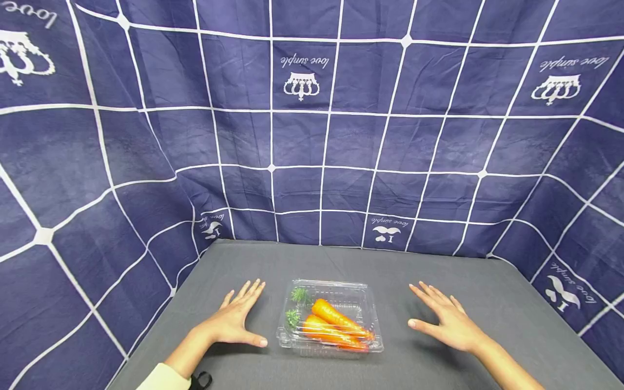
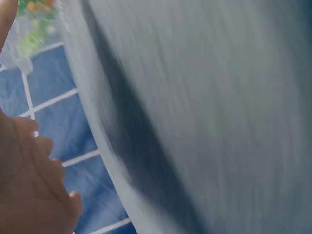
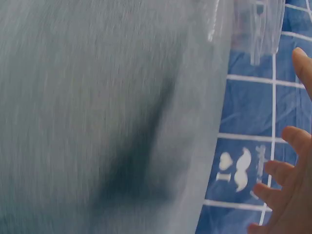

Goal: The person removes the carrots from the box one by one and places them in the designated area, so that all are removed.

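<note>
Left hand (image 1: 236, 319): empty, spread, left of clear container (image 1: 292, 341) | right hand (image 1: 446, 319): empty, spread, right of container | carrots (image 1: 331, 314): inside container, on grey table (image 1: 390, 371) | judged: carrots packed, container seemingly closed, nothing evidently left; fastening unclear

The left hand (image 1: 233, 320) is held at the head view's lower left, the right hand (image 1: 450, 324) at lower right; both are spread.
</note>
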`<state>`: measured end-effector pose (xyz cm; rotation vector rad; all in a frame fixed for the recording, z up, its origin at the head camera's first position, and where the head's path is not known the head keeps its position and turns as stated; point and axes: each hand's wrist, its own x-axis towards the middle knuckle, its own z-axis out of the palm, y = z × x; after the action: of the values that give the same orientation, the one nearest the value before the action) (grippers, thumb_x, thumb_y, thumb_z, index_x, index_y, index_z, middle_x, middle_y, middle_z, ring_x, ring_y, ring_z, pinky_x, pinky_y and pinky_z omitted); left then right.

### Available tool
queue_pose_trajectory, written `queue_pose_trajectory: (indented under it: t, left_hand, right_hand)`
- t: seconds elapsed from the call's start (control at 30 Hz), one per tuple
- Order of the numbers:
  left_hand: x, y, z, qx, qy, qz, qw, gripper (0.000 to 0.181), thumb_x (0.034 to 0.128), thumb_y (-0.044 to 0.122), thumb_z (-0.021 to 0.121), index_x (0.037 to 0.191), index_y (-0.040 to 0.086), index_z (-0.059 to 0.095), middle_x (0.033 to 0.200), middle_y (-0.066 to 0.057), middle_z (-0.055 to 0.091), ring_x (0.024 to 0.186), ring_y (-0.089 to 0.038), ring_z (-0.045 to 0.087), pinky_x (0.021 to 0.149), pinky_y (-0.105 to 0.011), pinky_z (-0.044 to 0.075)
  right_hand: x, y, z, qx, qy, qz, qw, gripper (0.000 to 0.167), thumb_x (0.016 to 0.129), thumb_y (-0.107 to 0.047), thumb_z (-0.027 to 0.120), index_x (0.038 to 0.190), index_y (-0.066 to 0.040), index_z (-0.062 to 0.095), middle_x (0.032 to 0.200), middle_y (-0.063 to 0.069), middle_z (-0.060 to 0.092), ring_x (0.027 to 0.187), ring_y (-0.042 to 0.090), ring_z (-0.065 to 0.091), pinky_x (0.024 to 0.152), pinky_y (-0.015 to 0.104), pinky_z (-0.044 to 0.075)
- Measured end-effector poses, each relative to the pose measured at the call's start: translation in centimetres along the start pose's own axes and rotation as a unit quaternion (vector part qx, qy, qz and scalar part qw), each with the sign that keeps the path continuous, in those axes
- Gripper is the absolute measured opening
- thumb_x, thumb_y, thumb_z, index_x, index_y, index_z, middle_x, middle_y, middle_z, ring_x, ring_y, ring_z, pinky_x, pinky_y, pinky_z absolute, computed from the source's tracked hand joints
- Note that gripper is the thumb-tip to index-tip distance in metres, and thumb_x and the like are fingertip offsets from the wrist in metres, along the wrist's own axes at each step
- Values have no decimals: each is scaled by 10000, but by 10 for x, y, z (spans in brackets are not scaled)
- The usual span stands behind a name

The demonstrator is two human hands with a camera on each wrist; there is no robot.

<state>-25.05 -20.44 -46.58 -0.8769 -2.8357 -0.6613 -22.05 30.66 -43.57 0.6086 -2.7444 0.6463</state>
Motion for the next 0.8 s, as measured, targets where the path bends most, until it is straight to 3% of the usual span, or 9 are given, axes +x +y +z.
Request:
queue_pose_trajectory:
  t: [0.13, 0.23, 0.37, 0.53, 0.67, 0.8]
  left_hand:
    - [6, 13, 8, -882, -415, 0, 9952, 1272, 613, 560, 850, 1525, -36, 194, 1557, -285, 187, 1416, -488, 145, 1045, -721, 127]
    - [11, 21, 13, -1253, -658, 28, 9899, 1291, 605, 497, 882, 1517, -70, 166, 1553, -303, 173, 1419, -487, 129, 1062, -702, 130]
    - [18, 27, 21, -1533, -910, -75, 9839, 1326, 589, 459, 910, 1527, -59, 128, 1559, -294, 162, 1431, -459, 118, 1087, -669, 128]
    - [24, 33, 30, -1856, -1122, -309, 9757, 1377, 567, 411, 937, 1538, -35, 69, 1550, -324, 138, 1425, -453, 142, 1092, -644, 165]
    - [28, 35, 37, -2008, -1128, -317, 9726, 1390, 571, 376, 947, 1538, -32, 36, 1550, -315, 152, 1414, -447, 180, 1091, -625, 198]
    - [30, 38, 40, -2074, -1097, -378, 9714, 1376, 580, 347, 953, 1530, -46, 38, 1535, -315, 208, 1384, -523, 180, 1085, -646, 185]
  right_hand:
    - [0, -14, 14, 400, 155, -480, 9979, 715, 824, -362, 770, 1448, -173, 476, 1439, 139, 482, 1286, 395, 444, 949, 634, 356]
    - [-1, -27, 25, 568, 137, -651, 9962, 761, 793, -357, 803, 1456, -204, 462, 1426, 65, 506, 1274, 294, 478, 939, 538, 428]
    - [-3, -41, 37, 893, 73, -742, 9932, 839, 744, -371, 840, 1468, -230, 440, 1423, 18, 507, 1273, 208, 481, 949, 455, 454]
    - [-4, -49, 48, 1148, 37, -845, 9898, 866, 717, -403, 856, 1453, -176, 461, 1419, -24, 507, 1266, 166, 485, 962, 393, 451]
    - [-4, -51, 55, 1215, 104, -921, 9883, 871, 705, -413, 865, 1432, -128, 479, 1395, -6, 531, 1259, 152, 493, 976, 343, 440]
    - [-3, -51, 59, 1433, 138, -905, 9854, 861, 701, -383, 876, 1419, -108, 489, 1365, 10, 552, 1225, 183, 527, 972, 320, 440]
